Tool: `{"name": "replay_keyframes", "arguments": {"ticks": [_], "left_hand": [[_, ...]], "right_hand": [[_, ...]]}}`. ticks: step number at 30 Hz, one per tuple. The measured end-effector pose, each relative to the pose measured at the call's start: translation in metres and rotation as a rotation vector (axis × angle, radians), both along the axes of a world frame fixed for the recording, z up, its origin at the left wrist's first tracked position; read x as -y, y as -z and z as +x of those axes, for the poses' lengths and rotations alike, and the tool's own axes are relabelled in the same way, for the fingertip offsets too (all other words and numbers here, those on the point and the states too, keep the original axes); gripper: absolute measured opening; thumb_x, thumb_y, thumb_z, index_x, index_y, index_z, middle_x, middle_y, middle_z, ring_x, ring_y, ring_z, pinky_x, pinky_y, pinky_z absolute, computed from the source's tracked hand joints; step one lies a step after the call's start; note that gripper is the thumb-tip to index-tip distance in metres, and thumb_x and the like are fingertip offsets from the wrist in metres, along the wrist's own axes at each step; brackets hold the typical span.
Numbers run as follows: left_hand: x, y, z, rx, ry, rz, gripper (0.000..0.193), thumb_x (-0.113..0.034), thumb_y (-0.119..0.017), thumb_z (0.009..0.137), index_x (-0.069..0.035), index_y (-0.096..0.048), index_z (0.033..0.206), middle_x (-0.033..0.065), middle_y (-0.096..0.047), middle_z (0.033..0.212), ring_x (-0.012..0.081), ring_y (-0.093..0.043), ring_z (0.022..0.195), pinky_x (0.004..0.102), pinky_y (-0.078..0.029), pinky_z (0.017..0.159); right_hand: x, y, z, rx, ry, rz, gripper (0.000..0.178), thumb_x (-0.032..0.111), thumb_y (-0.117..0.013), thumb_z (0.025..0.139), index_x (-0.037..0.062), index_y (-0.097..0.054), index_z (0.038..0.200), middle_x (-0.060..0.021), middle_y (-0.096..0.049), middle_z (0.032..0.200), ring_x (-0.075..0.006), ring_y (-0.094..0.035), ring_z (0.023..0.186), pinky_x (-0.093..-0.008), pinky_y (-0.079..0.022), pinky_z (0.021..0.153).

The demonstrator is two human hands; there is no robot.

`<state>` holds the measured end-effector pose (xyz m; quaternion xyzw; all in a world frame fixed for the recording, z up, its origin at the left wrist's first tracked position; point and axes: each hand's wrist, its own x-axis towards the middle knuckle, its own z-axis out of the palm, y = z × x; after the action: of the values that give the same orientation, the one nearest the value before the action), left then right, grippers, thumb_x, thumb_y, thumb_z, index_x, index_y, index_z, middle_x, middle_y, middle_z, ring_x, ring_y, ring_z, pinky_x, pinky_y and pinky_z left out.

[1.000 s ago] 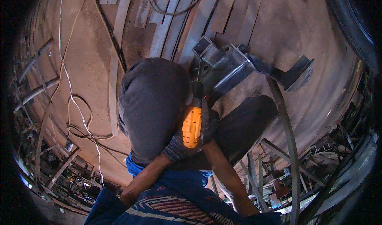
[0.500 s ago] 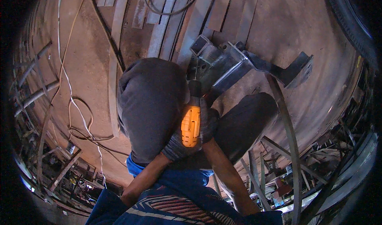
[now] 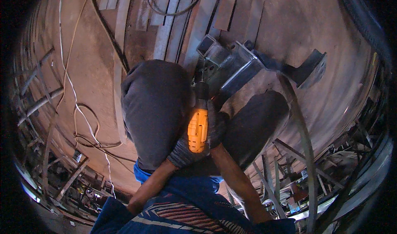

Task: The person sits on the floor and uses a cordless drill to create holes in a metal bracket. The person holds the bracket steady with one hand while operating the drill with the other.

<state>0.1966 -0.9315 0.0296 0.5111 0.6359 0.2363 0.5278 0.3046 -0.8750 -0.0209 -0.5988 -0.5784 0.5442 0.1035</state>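
Note:
Between my knees is a yellow power drill (image 3: 198, 130) with a black chuck, its thin bit pointing away from me at a dark steel bracket (image 3: 231, 70). The bracket is welded from square tube and plate, with holes in its near face; the bit tip reaches that face, but I cannot tell how deep. My right hand (image 3: 216, 128), in a dark knit glove, is wrapped around the drill's right side. Gloved as well, my left hand (image 3: 186, 151) closes around the drill's rear lower part, its fingers partly hidden beneath the yellow body.
Flat steel bars (image 3: 169, 31) lie side by side on the brown floor beyond my knees. A white cord (image 3: 78, 105) and brown cables run along the left. A curved metal strip (image 3: 301, 134) passes right of my knee. Scrap frames and a tyre (image 3: 366, 19) line the edges.
My view has shifted slightly. Both hands keep the drill in nearly the same place against the bracket, and my right knee has shifted a little upward in the picture.

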Motion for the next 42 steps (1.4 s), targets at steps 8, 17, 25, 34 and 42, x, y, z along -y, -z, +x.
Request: {"name": "replay_keyframes", "arguments": {"ticks": [8,17,25,34,42], "left_hand": [[0.001,0.0,0.001,0.087,-0.065,-0.094,0.051,-0.031,-0.067,0.068,-0.01,-0.047,0.11,0.0093,-0.053,0.105,0.0266,-0.051,0.097,0.0368,-0.04,0.088],[-0.004,-0.003,0.003,-0.179,0.167,-0.033,0.044,-0.031,-0.061,0.071,-0.011,-0.048,0.107,0.0087,-0.054,0.103,0.0273,-0.05,0.097,0.0374,-0.04,0.088],[0.002,0.0,0.0,-0.174,0.177,-0.023,0.047,-0.031,-0.061,0.07,-0.011,-0.046,0.11,0.0075,-0.053,0.105,0.0262,-0.049,0.099,0.0369,-0.038,0.09],[0.0,-0.001,0.0,-0.002,0.023,-0.116,0.05,-0.031,-0.064,0.068,-0.01,-0.046,0.11,0.0082,-0.054,0.104,0.0258,-0.049,0.099,0.0362,-0.039,0.09],[-0.003,-0.001,0.001,-0.048,0.057,-0.051,0.046,-0.027,-0.065,0.068,-0.008,-0.049,0.107,0.009,-0.055,0.101,0.0264,-0.052,0.095,0.0351,-0.041,0.086]], "right_hand": [[-0.007,0.0,-0.003,-0.03,0.061,0.013,0.034,0.019,-0.053,0.085,0.0029,-0.048,0.115,-0.0114,-0.053,0.111,-0.0181,-0.052,0.095,-0.0283,-0.042,0.081],[-0.006,-0.002,0.0,-0.054,0.116,0.002,0.034,0.018,-0.053,0.085,0.0026,-0.048,0.115,-0.0113,-0.053,0.112,-0.0178,-0.052,0.095,-0.0282,-0.041,0.082],[-0.004,-0.002,-0.002,-0.064,0.121,-0.002,0.034,0.018,-0.053,0.085,0.0024,-0.048,0.114,-0.0112,-0.053,0.112,-0.0176,-0.051,0.096,-0.0281,-0.041,0.082],[-0.004,-0.004,0.002,-0.056,0.129,0.001,0.034,0.018,-0.053,0.085,0.0022,-0.048,0.114,-0.0111,-0.053,0.112,-0.0173,-0.051,0.096,-0.028,-0.041,0.082],[-0.004,-0.003,0.001,-0.08,0.155,-0.015,0.034,0.018,-0.053,0.085,0.002,-0.048,0.114,-0.0111,-0.052,0.112,-0.017,-0.051,0.097,-0.0279,-0.041,0.083]]}}
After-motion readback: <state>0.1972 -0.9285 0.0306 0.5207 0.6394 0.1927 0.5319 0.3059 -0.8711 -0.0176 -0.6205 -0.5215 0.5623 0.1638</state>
